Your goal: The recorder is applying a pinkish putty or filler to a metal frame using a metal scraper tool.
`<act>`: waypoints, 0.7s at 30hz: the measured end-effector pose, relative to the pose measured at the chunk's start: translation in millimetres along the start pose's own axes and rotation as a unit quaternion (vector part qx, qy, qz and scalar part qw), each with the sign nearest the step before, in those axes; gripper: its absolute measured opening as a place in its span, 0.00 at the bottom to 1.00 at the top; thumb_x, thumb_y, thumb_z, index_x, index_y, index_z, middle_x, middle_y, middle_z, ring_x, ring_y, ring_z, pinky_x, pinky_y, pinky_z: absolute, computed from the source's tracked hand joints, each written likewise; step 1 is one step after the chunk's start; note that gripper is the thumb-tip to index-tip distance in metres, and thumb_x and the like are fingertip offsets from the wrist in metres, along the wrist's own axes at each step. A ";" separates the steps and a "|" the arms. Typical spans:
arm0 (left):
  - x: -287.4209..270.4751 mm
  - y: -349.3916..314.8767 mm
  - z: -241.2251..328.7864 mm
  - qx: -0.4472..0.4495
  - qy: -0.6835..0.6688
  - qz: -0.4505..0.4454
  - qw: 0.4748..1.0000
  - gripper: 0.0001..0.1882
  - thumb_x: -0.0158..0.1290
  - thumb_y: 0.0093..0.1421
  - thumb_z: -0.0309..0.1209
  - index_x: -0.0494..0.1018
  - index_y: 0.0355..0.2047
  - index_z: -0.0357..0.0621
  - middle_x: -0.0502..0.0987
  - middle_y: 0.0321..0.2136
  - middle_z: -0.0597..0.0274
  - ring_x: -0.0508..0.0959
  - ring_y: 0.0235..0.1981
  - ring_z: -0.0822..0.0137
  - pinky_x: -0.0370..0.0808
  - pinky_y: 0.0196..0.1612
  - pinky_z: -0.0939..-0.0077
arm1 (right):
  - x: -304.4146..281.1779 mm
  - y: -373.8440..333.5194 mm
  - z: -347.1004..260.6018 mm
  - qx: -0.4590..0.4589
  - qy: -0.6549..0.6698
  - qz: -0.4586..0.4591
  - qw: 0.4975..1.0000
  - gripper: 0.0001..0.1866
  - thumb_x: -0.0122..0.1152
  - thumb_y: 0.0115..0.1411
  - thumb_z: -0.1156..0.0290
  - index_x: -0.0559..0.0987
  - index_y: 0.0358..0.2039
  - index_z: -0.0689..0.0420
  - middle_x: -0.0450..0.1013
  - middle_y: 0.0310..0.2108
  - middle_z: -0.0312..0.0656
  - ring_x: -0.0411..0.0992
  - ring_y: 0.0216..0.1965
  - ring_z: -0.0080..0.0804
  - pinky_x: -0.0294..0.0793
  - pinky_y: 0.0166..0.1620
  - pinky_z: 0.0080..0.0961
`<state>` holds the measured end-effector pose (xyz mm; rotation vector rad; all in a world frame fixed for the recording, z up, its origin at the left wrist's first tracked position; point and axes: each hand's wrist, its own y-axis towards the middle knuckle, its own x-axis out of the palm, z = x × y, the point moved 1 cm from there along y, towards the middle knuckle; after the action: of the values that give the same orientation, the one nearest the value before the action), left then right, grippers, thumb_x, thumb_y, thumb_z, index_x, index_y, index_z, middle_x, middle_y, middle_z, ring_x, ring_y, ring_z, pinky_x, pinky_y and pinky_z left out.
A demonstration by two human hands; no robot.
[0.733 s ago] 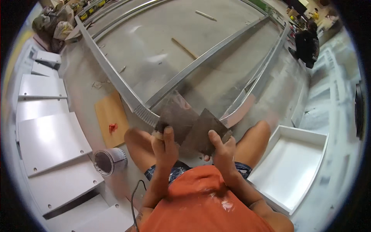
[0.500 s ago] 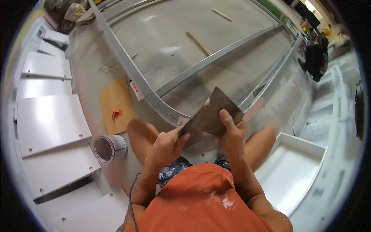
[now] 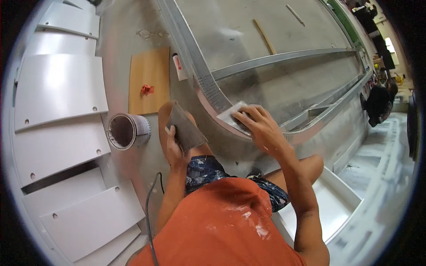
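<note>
My left hand (image 3: 174,148) grips a dark grey flat plate (image 3: 187,129) by its lower left edge, thumb on top, above my left knee. My right hand (image 3: 259,126) holds a pale grey flat filler spreader (image 3: 231,116) pressed down at the rounded corner of a large metal frame (image 3: 205,80). Pinkish filler runs along the outer rim of that corner, and dark tick-like marks line its face. The spreader's far part lies over the frame; its near end is hidden under my fingers.
Left of my knee stands an open metal can (image 3: 126,132). A wooden board (image 3: 151,84) with a red dab of paste lies beyond it, beside a white and red tube (image 3: 179,66). White panels (image 3: 60,88) line the left; a white tray (image 3: 330,199) sits right. A cable (image 3: 150,217) runs near my left arm.
My hands have parted. The right has moved forward onto the frame's corner with the spreader, while the left keeps the grey plate nearer my left knee. The view has turned right.
</note>
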<state>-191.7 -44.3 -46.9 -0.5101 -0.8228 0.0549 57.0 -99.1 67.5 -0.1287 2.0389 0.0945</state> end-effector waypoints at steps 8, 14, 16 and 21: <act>-5.4 5.1 -1.8 -0.035 -0.060 -0.032 0.997 0.19 0.46 0.67 0.36 0.65 0.55 0.42 0.75 0.43 0.60 0.77 0.45 0.64 0.75 0.49 0.68 | 39.7 19.5 29.8 -0.108 -0.176 -0.006 0.979 0.32 0.57 0.51 0.77 0.70 0.58 0.44 0.62 0.56 0.41 0.59 0.61 0.42 0.61 0.62 0.39; -6.6 7.9 -7.1 -0.044 -0.084 -0.042 0.995 0.19 0.46 0.66 0.34 0.66 0.55 0.42 0.76 0.46 0.59 0.77 0.47 0.64 0.75 0.51 0.68 | 20.4 -1.9 45.3 -0.138 -0.227 -0.046 0.963 0.28 0.54 0.55 0.73 0.70 0.58 0.45 0.63 0.55 0.43 0.60 0.60 0.41 0.61 0.60 0.37; -11.5 9.9 -7.7 -0.046 -0.088 -0.040 0.994 0.19 0.46 0.66 0.33 0.65 0.56 0.44 0.75 0.49 0.59 0.76 0.50 0.61 0.73 0.54 0.64 | 11.4 -1.0 44.1 -0.138 -0.227 -0.082 0.961 0.27 0.55 0.54 0.74 0.71 0.57 0.46 0.63 0.54 0.43 0.60 0.60 0.42 0.62 0.59 0.37; -8.1 7.8 -11.0 -0.054 -0.080 -0.059 0.994 0.19 0.46 0.66 0.33 0.65 0.56 0.44 0.75 0.49 0.58 0.76 0.49 0.62 0.74 0.54 0.64 | 13.9 21.0 26.1 -0.149 -0.207 -0.039 0.966 0.28 0.57 0.52 0.75 0.71 0.56 0.46 0.64 0.54 0.41 0.61 0.59 0.42 0.62 0.59 0.37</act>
<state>-188.3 -43.9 -62.3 -0.5626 -1.0154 -0.0574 71.0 -75.7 43.5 -0.3475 1.5888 0.3505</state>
